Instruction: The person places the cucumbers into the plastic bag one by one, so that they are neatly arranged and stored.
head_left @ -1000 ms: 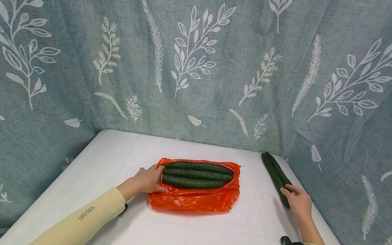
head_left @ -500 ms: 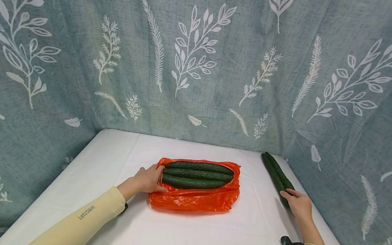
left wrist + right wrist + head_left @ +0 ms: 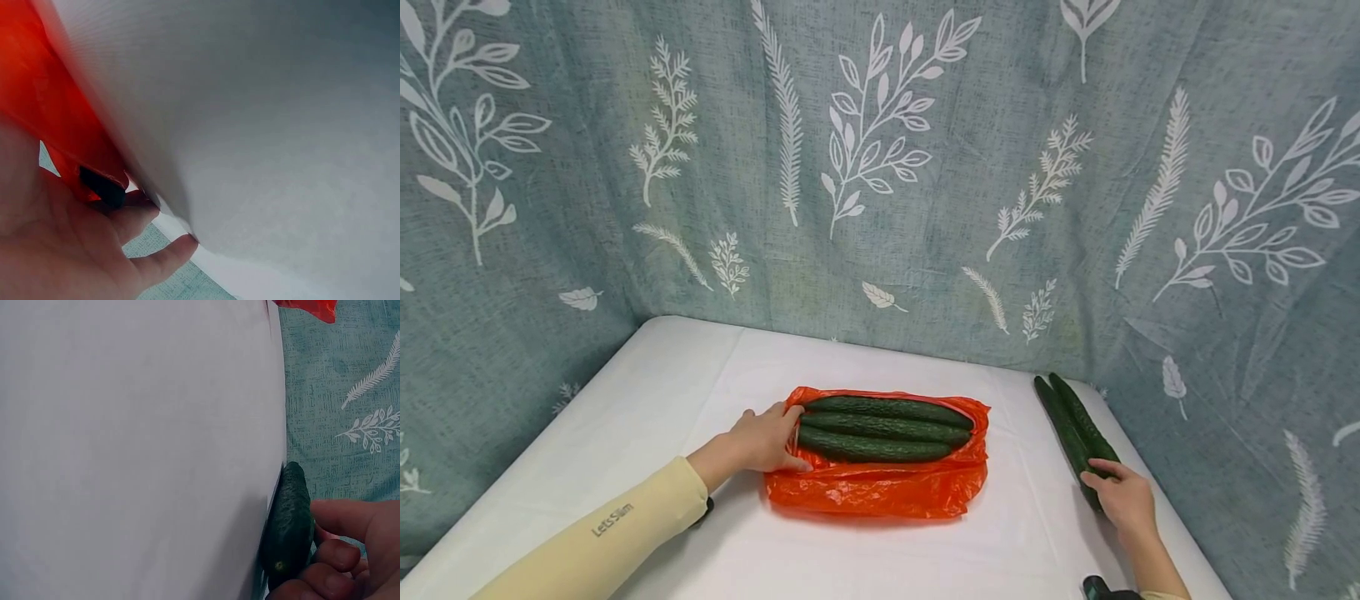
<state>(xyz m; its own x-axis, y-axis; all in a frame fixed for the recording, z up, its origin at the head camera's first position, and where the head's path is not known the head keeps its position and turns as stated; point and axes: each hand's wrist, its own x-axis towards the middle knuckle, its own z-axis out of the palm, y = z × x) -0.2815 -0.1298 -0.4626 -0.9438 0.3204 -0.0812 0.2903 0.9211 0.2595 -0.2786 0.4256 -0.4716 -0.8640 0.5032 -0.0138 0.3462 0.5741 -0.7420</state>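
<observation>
Bench (image 3: 647, 392) w/ white cloth carries an orange bag (image 3: 880, 487) w/ three cucumbers lying in it. Left hand (image 3: 765, 439) grip pinches the bag's left edge. Right hand (image 3: 1122, 497) grip curls round the near end of a loose cucumber (image 3: 1063, 425), one of a pair at the bench's right edge. Step, by my read: picking it up; next calls for lift & carry over to bag. Sleeve (image 3: 602, 537) reads "Let's Slim".
</observation>
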